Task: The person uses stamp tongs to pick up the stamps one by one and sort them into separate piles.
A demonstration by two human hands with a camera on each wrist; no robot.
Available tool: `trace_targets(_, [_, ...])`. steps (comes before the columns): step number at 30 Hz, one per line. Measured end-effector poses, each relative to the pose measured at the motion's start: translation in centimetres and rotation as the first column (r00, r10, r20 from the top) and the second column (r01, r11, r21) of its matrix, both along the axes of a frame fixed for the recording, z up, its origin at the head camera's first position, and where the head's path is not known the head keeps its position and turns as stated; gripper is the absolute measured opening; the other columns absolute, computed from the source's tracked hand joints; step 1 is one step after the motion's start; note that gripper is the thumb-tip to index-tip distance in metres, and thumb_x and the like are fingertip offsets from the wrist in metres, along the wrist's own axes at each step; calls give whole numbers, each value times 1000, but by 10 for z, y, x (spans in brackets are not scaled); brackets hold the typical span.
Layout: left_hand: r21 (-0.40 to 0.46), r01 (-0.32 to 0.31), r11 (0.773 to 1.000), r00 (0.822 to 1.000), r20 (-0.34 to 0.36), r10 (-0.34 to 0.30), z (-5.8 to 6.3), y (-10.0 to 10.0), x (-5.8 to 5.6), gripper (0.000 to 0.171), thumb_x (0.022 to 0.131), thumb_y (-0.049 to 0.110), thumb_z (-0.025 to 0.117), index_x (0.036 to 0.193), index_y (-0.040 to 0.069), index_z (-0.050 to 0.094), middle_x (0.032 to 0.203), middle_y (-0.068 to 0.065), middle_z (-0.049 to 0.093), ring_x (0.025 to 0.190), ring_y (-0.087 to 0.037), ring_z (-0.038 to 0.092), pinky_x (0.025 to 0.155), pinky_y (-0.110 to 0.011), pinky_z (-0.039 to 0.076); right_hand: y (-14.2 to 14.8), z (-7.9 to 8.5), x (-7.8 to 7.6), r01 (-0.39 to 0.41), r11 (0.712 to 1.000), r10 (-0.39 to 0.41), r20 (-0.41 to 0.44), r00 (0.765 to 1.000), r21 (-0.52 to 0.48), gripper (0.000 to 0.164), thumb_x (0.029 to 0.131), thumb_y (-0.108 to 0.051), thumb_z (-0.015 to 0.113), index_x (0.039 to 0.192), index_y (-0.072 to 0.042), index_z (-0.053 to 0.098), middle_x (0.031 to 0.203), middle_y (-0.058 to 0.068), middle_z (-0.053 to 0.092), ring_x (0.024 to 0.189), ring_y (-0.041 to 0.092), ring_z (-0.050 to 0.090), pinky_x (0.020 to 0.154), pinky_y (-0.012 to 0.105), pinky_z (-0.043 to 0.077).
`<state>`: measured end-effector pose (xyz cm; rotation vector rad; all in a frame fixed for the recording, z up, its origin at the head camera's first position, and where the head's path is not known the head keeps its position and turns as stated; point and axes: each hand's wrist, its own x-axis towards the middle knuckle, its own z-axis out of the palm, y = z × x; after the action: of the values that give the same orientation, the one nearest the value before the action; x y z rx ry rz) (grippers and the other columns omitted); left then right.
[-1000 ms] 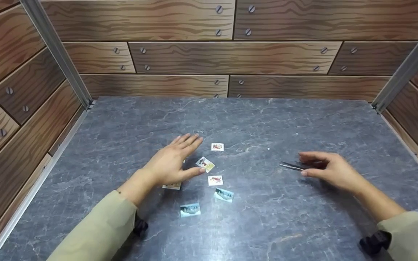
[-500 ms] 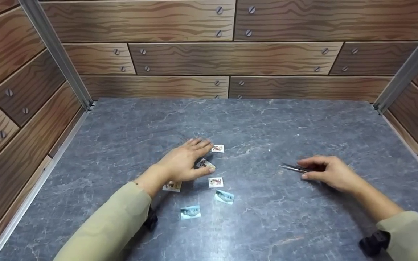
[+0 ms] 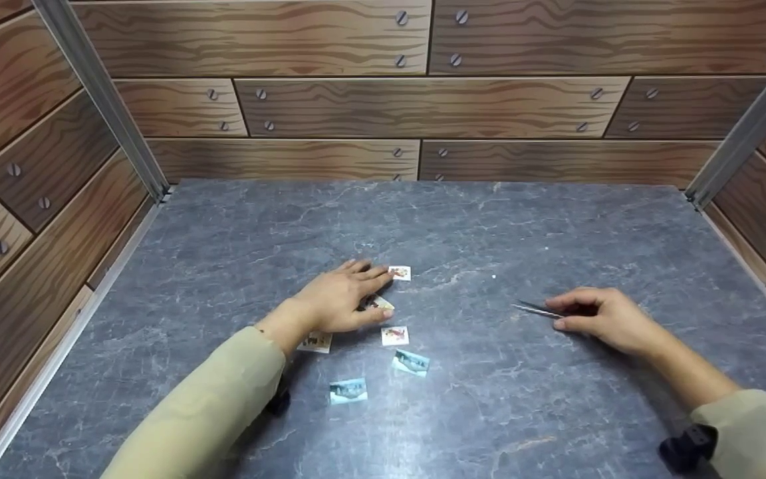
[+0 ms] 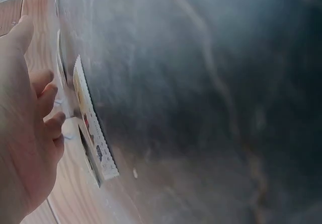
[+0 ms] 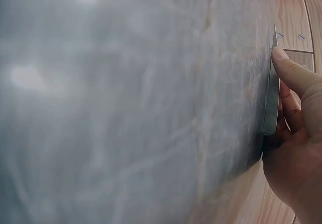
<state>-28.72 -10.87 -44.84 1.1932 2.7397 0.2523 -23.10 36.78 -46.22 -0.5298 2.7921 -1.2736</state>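
Several small stamps lie on the dark marbled table. My left hand [image 3: 340,299] is spread low over some of them, palm down and with no grip on anything. Its fingertips reach the edge of a far white stamp [image 3: 401,273], and a tilted stamp [image 3: 382,304] is partly covered by the thumb. Below the wrist a brown-toned stamp [image 3: 315,342] peeks out. The left wrist view shows a stamp with a perforated edge [image 4: 93,123] beside the fingers. At the right, thumb and fingers of my right hand [image 3: 606,316] pinch slim metal tweezers [image 3: 532,309], tips pointing left.
Nearer me lie a white stamp [image 3: 395,336] and two bluish landscape stamps, one to the right [image 3: 411,362] and one to the left [image 3: 348,391]. A tiny white speck [image 3: 494,276] sits mid-table. Wood-patterned walls [image 3: 423,106] enclose the back and sides.
My left hand has moved right and lowered over the stamps, now covering more of the tilted one and uncovering the brown-toned one. The right hand with the tweezers has hardly moved.
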Motion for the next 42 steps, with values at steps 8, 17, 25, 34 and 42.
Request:
trace_targets(8, [-35,1,999,1000,-1,-1,-1,1,-1,84,106,70,37,168,14,34,173,-3,31,160,-36,22,130,-48,16,0,-1,0,-3,1000,4,-30,1000,14,31,88,-14,88,119,-9,82,115,8,77,101,3,66,86,13,48])
trace_targets(17, [-51,-11,999,1000,-3,11,-2,0,0,85,105,72,38,168,16,33,173,-1,30,160,-35,23,124,-55,32,0,-2,-1,-3,1000,4,-30,1000,20,29,89,-14,88,117,-10,82,112,6,78,101,3,67,88,13,48])
trace_targets(25, [-52,-2,999,1000,-6,2,-1,0,0,79,107,66,40,168,16,34,172,0,31,159,-35,25,123,-54,34,-1,-2,-1,3,1000,-2,-46,999,27,23,90,-13,86,113,-11,84,108,4,79,99,3,67,85,12,48])
trace_targets(34, [-56,11,998,1000,-23,-13,-3,0,-2,74,110,61,38,168,17,33,172,-1,32,159,-35,27,124,-52,34,-1,0,-1,0,999,2,-28,1000,39,20,93,-12,83,114,-12,84,107,4,78,96,4,65,81,14,49])
trace_targets(42, [-46,18,999,999,-32,-20,-4,0,-2,74,109,60,40,167,15,36,171,-2,34,158,-36,28,123,-52,35,-1,7,-1,8,1000,-8,4,1000,7,19,95,-8,80,114,-6,82,108,10,77,89,5,64,74,17,51])
